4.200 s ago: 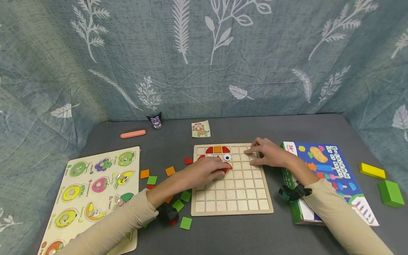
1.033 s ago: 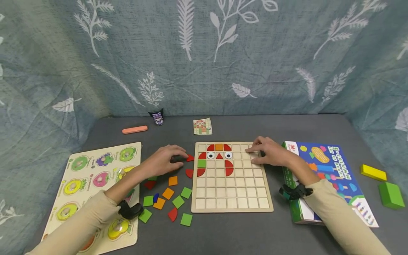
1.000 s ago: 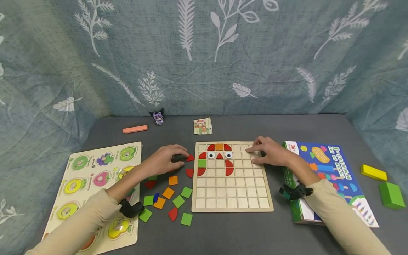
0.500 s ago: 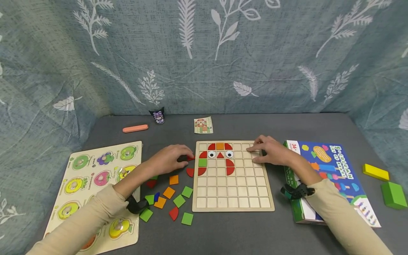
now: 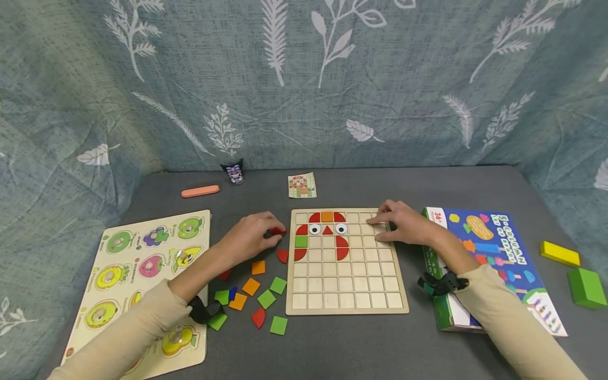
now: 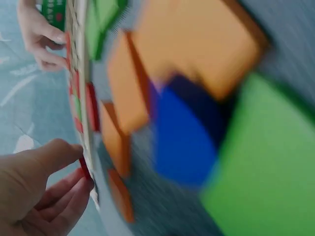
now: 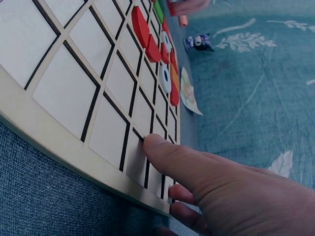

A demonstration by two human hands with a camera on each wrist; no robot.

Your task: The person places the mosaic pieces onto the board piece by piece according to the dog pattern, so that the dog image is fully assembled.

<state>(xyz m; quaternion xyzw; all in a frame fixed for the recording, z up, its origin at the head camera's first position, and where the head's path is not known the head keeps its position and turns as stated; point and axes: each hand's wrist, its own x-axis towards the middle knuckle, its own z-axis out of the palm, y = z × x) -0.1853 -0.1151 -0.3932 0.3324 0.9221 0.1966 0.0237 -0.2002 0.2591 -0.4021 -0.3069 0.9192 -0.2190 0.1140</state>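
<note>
Between its thumb and fingers, my left hand [image 5: 249, 237] pinches a red tile [image 6: 85, 167], just left of the wooden grid board [image 5: 354, 285]. The fingers partly hide that tile's shape. My right hand [image 5: 406, 224] rests at the board's upper right, its thumb [image 7: 162, 147] touching a grid cell and its fingers loosely bent. Set in the board's upper left are red tiles [image 5: 342, 248], an orange square [image 5: 327, 217], a green square [image 5: 301, 241] and two eye tiles [image 5: 341, 228]. Another red quarter-round tile [image 5: 282, 256] lies by the board's left edge.
Loose green, orange, red and blue tiles [image 5: 250, 286] lie left of the board. A fruit peg puzzle [image 5: 201, 316] is farther left. A pattern card [image 5: 302, 186], figurine [image 5: 235, 173] and orange stick [image 5: 200, 191] are behind. A box [image 5: 494, 253] and blocks [image 5: 587, 287] stand right.
My left hand has left the board, where a green square now shows, reached the red tile beside it and drawn it slightly up and left. My right hand stays put.
</note>
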